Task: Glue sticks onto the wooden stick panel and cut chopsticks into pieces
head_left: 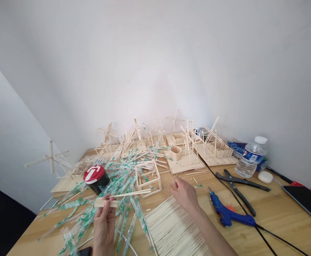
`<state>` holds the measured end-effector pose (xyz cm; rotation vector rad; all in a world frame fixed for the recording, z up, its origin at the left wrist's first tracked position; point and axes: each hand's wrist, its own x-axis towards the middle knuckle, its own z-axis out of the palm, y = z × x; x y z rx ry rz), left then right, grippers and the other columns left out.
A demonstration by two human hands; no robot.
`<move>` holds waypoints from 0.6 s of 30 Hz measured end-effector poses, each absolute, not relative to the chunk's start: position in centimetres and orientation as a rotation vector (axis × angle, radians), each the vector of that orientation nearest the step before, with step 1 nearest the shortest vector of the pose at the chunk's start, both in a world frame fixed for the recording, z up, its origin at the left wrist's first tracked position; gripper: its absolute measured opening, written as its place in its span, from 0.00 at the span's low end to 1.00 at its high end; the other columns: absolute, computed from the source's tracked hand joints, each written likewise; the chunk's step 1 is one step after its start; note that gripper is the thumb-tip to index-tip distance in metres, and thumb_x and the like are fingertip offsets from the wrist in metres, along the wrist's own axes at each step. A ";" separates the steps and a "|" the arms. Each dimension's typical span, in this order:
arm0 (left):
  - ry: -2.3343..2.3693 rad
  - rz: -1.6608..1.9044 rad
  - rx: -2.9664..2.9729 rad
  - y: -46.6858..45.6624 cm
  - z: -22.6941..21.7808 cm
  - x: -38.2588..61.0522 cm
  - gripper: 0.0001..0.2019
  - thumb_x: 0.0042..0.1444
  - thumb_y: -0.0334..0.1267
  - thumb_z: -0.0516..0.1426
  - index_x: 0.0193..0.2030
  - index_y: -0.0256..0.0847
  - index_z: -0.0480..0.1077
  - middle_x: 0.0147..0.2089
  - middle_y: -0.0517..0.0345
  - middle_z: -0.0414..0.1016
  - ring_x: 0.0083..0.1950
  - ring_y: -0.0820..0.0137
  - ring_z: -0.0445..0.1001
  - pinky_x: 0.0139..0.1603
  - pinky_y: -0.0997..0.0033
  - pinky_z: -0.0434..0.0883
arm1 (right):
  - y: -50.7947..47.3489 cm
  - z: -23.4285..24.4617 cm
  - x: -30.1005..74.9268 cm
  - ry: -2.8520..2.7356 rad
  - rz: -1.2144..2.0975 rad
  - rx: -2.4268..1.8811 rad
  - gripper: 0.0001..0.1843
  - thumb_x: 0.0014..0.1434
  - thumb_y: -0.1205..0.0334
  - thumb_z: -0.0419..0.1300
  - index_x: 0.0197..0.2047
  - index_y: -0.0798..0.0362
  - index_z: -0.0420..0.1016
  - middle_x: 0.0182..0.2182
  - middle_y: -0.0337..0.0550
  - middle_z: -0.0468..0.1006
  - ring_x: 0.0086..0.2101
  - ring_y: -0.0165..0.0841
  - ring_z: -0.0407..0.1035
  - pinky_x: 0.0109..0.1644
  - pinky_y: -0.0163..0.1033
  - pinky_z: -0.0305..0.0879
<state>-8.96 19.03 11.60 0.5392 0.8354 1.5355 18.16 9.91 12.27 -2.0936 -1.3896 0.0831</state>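
My left hand (104,220), at the lower middle, is closed around a short flat piece of joined wooden sticks (99,203) and thin wooden chopsticks (135,193) that point to the right. My right hand (184,193) is curled over the upper edge of a flat panel of side-by-side sticks (175,225). Its fingertips are turned away, so anything pinched in them is hidden. Between and beyond both hands stands a box-shaped stick frame (158,184). A blue glue gun (232,216) lies to the right of my right forearm.
Torn green-and-clear wrappers (118,179) spread around a red-lidded black tub (101,185). Several stick models on bases (187,161) line the wall. Black-handled pliers (240,183), a water bottle (251,158), a white case (265,176) and a phone (306,201) occupy the right; a cable crosses the table.
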 end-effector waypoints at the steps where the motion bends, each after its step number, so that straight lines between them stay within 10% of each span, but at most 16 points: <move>1: 0.832 1.546 0.519 19.2 11.6 -9.2 0.13 0.34 0.35 0.69 0.29 0.44 0.75 0.33 0.71 0.78 0.33 0.80 0.75 0.40 0.85 0.73 | 10.0 12.4 18.8 -1.339 0.027 -2.060 0.08 0.57 0.58 0.57 0.37 0.52 0.72 0.35 0.47 0.77 0.39 0.39 0.71 0.43 0.43 0.63; 5: 0.819 1.484 0.512 18.8 11.7 -8.2 0.15 0.31 0.34 0.70 0.30 0.41 0.75 0.35 0.65 0.79 0.34 0.77 0.76 0.40 0.83 0.74 | 9.7 13.2 19.6 -1.238 -0.051 -1.888 0.29 0.57 0.50 0.55 0.57 0.57 0.62 0.60 0.62 0.61 0.60 0.51 0.52 0.60 0.58 0.47; 12: 0.804 1.295 0.588 16.8 12.7 -5.0 0.19 0.27 0.36 0.73 0.30 0.35 0.77 0.35 0.54 0.80 0.33 0.73 0.77 0.36 0.79 0.75 | 8.1 15.0 15.1 -1.562 0.496 -1.511 0.25 0.69 0.51 0.39 0.40 0.52 0.75 0.32 0.41 0.79 0.32 0.32 0.73 0.36 0.34 0.66; 18: 0.816 1.300 0.563 17.0 13.1 -5.0 0.20 0.22 0.38 0.74 0.27 0.38 0.77 0.36 0.58 0.80 0.33 0.74 0.77 0.38 0.80 0.75 | 8.6 14.6 13.5 -1.641 0.628 -1.506 0.17 0.66 0.56 0.47 0.38 0.51 0.77 0.34 0.41 0.79 0.35 0.33 0.72 0.38 0.35 0.62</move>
